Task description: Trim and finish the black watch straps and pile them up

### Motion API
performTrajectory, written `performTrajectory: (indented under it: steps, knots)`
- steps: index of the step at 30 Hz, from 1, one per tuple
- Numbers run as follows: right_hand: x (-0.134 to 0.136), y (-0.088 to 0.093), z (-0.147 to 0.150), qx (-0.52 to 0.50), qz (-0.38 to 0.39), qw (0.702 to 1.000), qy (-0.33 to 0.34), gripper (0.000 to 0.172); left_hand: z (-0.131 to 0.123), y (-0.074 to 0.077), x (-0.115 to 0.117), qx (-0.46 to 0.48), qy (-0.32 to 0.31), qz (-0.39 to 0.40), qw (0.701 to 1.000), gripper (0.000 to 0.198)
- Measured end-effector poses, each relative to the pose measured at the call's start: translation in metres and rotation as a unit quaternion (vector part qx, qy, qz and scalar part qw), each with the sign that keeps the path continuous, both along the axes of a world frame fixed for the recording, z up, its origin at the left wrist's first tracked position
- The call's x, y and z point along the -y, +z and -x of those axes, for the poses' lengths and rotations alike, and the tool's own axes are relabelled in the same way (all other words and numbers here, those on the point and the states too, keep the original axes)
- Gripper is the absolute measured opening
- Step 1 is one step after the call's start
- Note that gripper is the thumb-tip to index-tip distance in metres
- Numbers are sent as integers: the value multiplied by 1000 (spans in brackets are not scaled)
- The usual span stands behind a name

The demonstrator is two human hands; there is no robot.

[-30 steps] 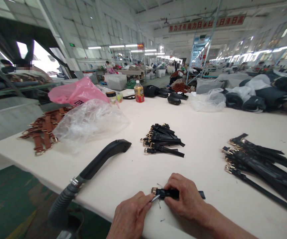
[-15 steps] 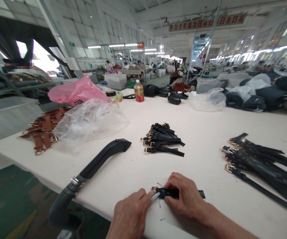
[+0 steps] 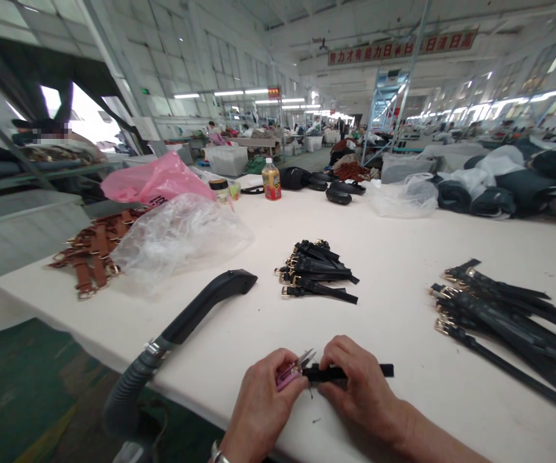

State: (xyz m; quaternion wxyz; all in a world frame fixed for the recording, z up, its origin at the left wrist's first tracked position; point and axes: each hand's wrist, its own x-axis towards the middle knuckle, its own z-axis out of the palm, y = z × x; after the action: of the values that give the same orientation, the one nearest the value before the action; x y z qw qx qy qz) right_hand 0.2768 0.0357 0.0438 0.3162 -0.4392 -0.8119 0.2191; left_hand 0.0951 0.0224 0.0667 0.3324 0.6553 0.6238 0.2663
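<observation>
The right hand [image 3: 362,386] is pressing down on a black strap [image 3: 383,370], fingers closed over most of its length and pinning it flat to the table [image 3: 403,238]; the strap's free tail is sticking out past the knuckles to the right. The left hand [image 3: 263,405] is clamping a pair of pink-handled snips [image 3: 291,373], blades appearing slightly parted and pointing at the strap's left end; the two hands are sitting close together, nearly touching.

The strap is judged light, thin and limp, probably a little slick on its face; it is best held flat under the fingertips near the left end, clear of the blades.

Just ahead of the hands a small heap of black straps [image 3: 316,273] is lying; a larger heap [image 3: 500,315] is spreading out to the right of the right hand; a black hose nozzle [image 3: 205,302] is resting to the left of the left hand; beyond it a clear plastic bag [image 3: 176,235] and brown straps [image 3: 89,257] are lying.
</observation>
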Motion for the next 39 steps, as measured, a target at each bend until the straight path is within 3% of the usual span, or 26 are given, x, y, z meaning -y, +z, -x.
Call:
performTrajectory:
  steps: [6, 14, 18, 19, 22, 26, 34, 39]
  knots:
    - [5, 2, 3, 18, -5, 1000, -24, 10, -5, -5, 3, 3, 16, 6, 1000, 14]
    - [9, 4, -8, 48, 37, 997, -57, 20, -5, -4, 6, -57, 17, -33, 998, 13]
    - [10, 14, -11, 42, 113, 990, -75, 38, -4, -8, 9, -56, 10, -47, 997, 13]
    - [9, 17, -11, 48, 126, 988, -76, 37, -3, -9, 10, -54, 7, -48, 997, 12]
    - [4, 26, -8, 80, 147, 985, -37, 13, -2, -12, 12, -51, -1, -53, 997, 12]
    - [-4, 29, -5, 68, 182, 981, 6, 19, -1, -15, 15, -44, -12, -57, 997, 11]
    - [-1, 12, -2, -5, 283, 958, -44, 10, 2, -12, 17, -34, -46, -53, 997, 9]
    - [3, 15, -2, 1, 241, 970, -36, 9, 11, 1, 19, -2, -84, 0, 996, 12]
